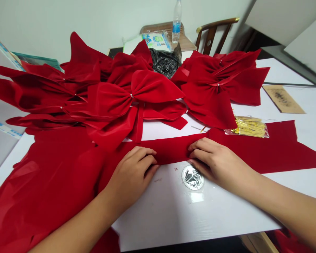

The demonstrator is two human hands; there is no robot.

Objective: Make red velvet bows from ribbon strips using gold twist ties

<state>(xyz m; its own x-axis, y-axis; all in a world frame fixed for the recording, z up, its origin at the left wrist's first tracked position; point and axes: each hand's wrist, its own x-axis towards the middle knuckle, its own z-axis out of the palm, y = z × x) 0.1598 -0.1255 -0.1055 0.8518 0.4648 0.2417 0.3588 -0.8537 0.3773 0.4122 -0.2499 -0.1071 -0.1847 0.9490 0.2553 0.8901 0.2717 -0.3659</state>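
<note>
A long strip of red velvet-like ribbon (171, 150) lies across the white table, its notched end reaching the right edge of the view. My left hand (135, 168) grips the strip's near edge, fingers curled on top and thumb below. A short way to the right, my right hand (210, 156) pinches the same strip, which runs flat between both hands. Just below my right fingers is a round silver disc (192, 177) under clear tape. Beyond the strip sit several red bows (158, 86), gathered at their middles with small ties.
A packet of gold twist ties (250, 126) rests on the strip's right part. More red fabric (50, 182) is heaped at left. Behind the bows are a black plastic bag (166, 61), a water bottle (176, 23) and a wooden chair (213, 33). A brown cardboard piece (283, 99) lies at right.
</note>
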